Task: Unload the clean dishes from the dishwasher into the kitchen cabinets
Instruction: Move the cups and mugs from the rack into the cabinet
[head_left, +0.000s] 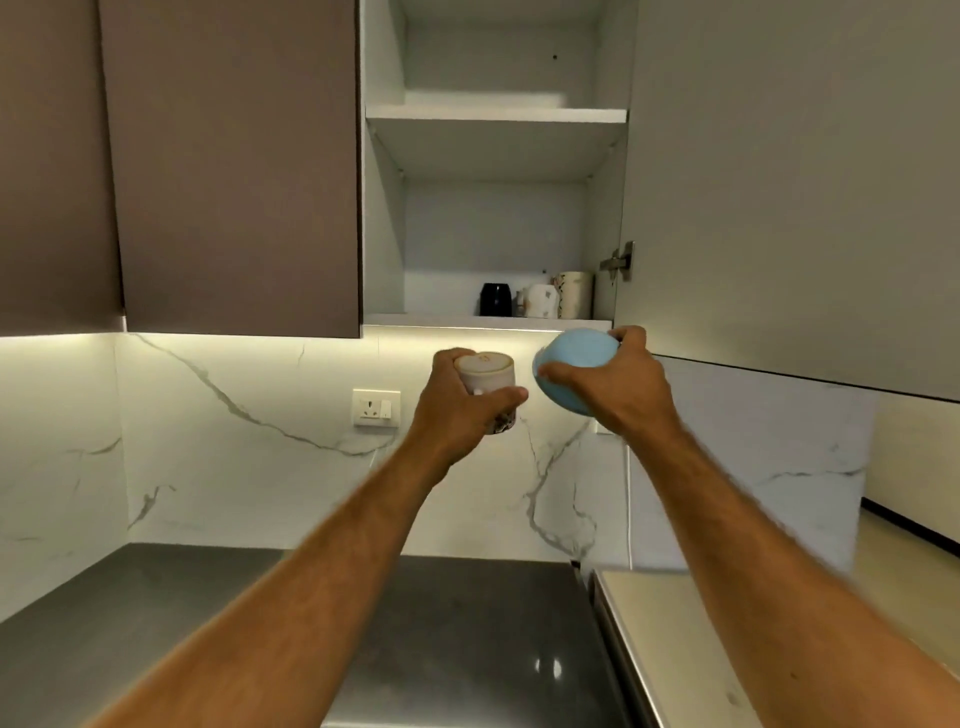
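My left hand (457, 410) grips a white patterned mug (488, 376), held upside down with its base facing me. My right hand (613, 384) holds a light blue bowl (571, 358), its underside turned toward me, fingers curled over the rim. Both are raised just below the open upper cabinet (493, 322). On the cabinet's bottom shelf stand a black mug (495, 299), a white patterned mug (540, 300) and a taller cream mug (575, 294). The dishwasher is out of view.
The cabinet's door (779, 182) stands open on the right, its lower edge close above my right hand. Closed brown cabinets (234, 166) hang to the left. A wall socket (376, 408) sits on the marble backsplash. Below lies a dark countertop (457, 623).
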